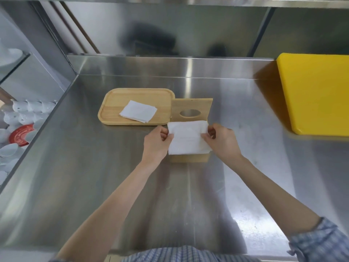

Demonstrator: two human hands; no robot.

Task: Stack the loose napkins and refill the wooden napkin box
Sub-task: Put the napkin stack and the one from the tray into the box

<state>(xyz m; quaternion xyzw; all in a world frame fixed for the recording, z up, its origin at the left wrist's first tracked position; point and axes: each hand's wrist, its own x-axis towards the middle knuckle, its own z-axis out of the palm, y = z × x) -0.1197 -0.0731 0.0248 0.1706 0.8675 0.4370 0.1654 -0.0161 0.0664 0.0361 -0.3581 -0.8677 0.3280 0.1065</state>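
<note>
Both hands pinch one napkin stack (186, 138) over the wooden box (189, 157): left hand (157, 141) and right hand (221, 141) closed on opposite edges. No legible writing.

The napkin stack (186, 138) held by both hands covers the top of the wooden box (189, 157), so only its front wall shows and nothing inside can be seen. The left hand (155, 141) hides its fingertips behind the paper's edge. The open lid (191, 109) blocks 1 corner of the wooden tray (136, 93). The yellow board (317, 93) is cut off at the right edge. Dark smeared reflections on the back wall (153, 40) are too blurred to identify, as are the white dishes (24, 110) low on the left.
</note>
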